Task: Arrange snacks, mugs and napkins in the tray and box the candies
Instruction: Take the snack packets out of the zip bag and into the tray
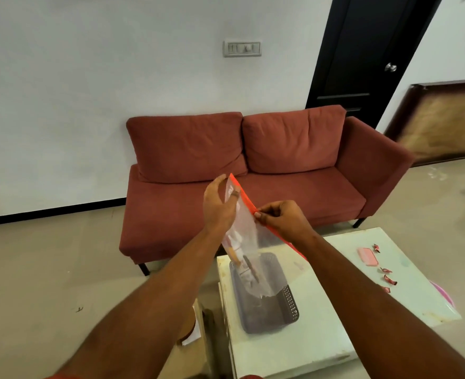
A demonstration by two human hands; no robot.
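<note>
I hold a clear plastic pouch (243,222) with a red zip edge up in the air above the table. My left hand (219,205) grips its left side near the top. My right hand (281,218) pinches the red edge. Snack pieces show through the pouch's lower part, which hangs over a dark grey perforated tray (287,302) on the white table (286,354). Several red-wrapped candies (388,277) lie on the table at the right, near a small pink box (367,257).
A red two-seat sofa (253,170) stands behind the table against the white wall. A dark door (362,50) is at the back right. A pink round object (441,291) peeks from under the table's right edge. Papers and a brown item (190,332) lie left of the table.
</note>
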